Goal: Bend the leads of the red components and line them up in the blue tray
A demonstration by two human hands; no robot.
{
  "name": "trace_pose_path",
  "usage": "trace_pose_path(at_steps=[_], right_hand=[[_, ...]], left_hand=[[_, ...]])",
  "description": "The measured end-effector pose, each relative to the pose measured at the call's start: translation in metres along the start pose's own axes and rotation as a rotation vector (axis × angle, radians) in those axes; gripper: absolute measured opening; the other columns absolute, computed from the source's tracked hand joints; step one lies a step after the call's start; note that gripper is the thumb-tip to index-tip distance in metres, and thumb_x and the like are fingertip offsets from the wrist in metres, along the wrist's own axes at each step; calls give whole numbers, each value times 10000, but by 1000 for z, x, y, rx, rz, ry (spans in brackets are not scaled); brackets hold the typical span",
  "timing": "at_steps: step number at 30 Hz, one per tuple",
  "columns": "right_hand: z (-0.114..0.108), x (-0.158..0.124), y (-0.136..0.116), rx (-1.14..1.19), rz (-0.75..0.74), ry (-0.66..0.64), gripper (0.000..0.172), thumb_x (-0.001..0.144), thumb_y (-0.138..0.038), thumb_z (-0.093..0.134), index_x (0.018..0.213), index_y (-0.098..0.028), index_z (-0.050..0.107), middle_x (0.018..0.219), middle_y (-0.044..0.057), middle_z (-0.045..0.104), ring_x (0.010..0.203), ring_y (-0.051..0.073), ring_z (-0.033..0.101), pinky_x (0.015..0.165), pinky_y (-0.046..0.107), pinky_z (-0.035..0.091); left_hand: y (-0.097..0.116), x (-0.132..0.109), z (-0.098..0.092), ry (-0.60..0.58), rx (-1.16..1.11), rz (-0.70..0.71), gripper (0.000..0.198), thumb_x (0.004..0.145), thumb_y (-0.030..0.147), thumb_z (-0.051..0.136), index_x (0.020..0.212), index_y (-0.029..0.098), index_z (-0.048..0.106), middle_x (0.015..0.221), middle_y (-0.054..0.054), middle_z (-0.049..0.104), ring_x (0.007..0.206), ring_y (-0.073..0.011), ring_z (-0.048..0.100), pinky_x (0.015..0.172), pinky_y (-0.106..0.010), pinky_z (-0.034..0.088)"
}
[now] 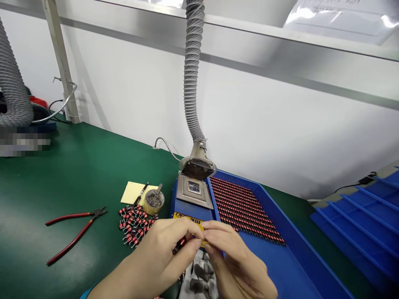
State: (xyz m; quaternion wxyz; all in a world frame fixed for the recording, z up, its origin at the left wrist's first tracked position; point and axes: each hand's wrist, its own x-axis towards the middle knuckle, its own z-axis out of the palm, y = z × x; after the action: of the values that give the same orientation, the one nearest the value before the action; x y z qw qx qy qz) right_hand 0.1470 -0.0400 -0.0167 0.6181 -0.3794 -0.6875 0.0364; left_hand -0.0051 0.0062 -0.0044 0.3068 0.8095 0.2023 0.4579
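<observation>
Above green bench mat (77, 174), just before blue tray (280, 265), pinches tiny red-and-black part (181, 245) between fingertips of left hand (162, 255) and right hand (237, 263); seems feather-light, stiff-bodied, thin legs easily bent, so best gripped by body.

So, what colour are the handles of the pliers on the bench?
Red. The pliers lie open on the green mat, plain in the head view.

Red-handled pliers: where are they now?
Head view, left side: the pliers lie open on the green mat, just left of the pile of red-and-black components.
</observation>
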Motion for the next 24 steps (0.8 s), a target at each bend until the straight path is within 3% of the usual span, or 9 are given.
trace_pose_path(at_steps=[3,5,8,10,12,16,19,22,24], right_hand=[[5,-2,-3,-110,30,35,263,827,-28,584,933,-245,685,781,27,703,773,200,664,725,336,524],[6,-3,-4,33,296,-20,175,902,-169,536,765,-217,634,649,20,635,607,163,608,581,280,487],[3,-2,-2,456,617,-93,368,962,-344,448,630,-210,534,469,-27,491,430,118,469,468,245,425],[0,-1,0,517,557,-53,309,942,-343,506,679,-208,596,526,-9,565,519,136,554,562,261,487],[-1,0,2,349,375,-16,84,881,-242,618,842,-230,691,732,29,689,732,176,652,693,291,526],[2,-2,1,9,21,16,358,797,-4,620,1018,-273,702,848,23,733,863,216,680,776,348,533],[6,-3,-2,-7,175,45,164,867,-111,569,807,-222,675,689,18,669,658,174,643,622,290,511],[5,-3,-2,367,500,-38,382,967,-298,443,615,-205,555,473,-20,512,419,116,486,445,238,430],[2,-1,0,483,465,-55,364,969,-312,451,653,-202,593,498,-4,557,471,135,550,502,254,487]], left_hand=[[-1,1,2,27,148,113,164,934,122,429,838,169,553,685,5,622,586,-98,527,563,-191,398],[-3,2,5,47,298,235,218,936,120,394,799,161,560,624,-1,605,535,-113,485,528,-227,370],[-3,2,6,81,335,290,234,927,100,388,770,165,548,579,9,574,505,-113,451,515,-239,346],[-1,1,5,100,218,210,195,929,102,414,797,171,540,624,16,590,536,-97,485,541,-205,370],[1,-1,3,75,88,82,147,933,128,452,826,182,536,666,28,597,570,-80,517,557,-167,385],[2,0,3,0,16,-33,134,932,139,473,825,183,540,681,34,600,599,-75,544,572,-148,402],[-1,1,7,44,151,136,171,932,115,436,814,162,549,666,5,616,579,-95,527,572,-187,400],[-3,1,10,85,221,236,175,924,102,431,805,163,544,632,9,601,546,-98,495,553,-205,380],[-2,0,7,85,138,167,143,915,94,454,830,172,540,656,24,601,563,-83,511,560,-175,387]])
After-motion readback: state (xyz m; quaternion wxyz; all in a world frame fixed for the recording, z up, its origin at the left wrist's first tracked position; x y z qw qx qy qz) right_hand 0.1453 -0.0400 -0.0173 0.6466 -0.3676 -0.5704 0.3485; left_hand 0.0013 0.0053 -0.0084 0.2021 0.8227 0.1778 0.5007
